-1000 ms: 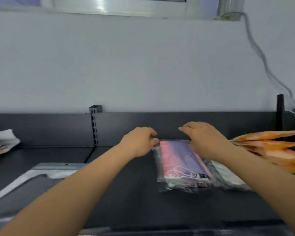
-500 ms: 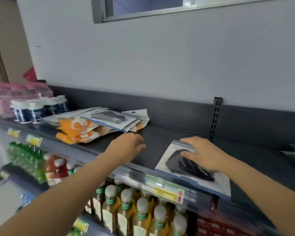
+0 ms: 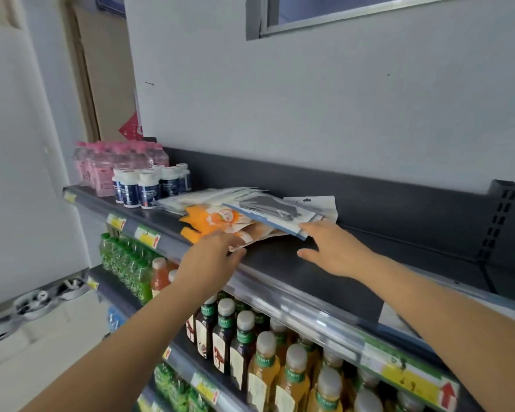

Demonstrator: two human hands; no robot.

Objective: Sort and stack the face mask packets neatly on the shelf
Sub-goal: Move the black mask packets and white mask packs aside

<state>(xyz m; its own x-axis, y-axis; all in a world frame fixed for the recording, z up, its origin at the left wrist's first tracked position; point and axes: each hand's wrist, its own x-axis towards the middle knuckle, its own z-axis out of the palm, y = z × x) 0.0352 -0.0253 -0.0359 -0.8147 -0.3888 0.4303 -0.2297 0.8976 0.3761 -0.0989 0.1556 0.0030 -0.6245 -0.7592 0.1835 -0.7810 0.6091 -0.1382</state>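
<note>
A loose pile of face mask packets lies on the dark top shelf (image 3: 295,272). In it are orange packets (image 3: 211,221), a black-mask packet with a blue edge (image 3: 268,209) on top, and white packets (image 3: 208,197) behind. My left hand (image 3: 214,254) rests its fingertips on the near edge of the orange packets. My right hand (image 3: 333,251) is spread with straight fingers, its index finger touching the blue-edged packet's near corner. Part of another white packet (image 3: 399,319) shows under my right forearm.
White-capped dark bottles (image 3: 149,188) and pink bottles (image 3: 101,165) stand at the shelf's left end. A slotted upright (image 3: 500,221) rises at the back right. Drink bottles (image 3: 265,352) and green bottles (image 3: 125,263) fill the lower shelves.
The view has swung left from the pink and purple packets. My right hand left the black-mask packet at the shelf front, and both hands reached the mixed pile.
</note>
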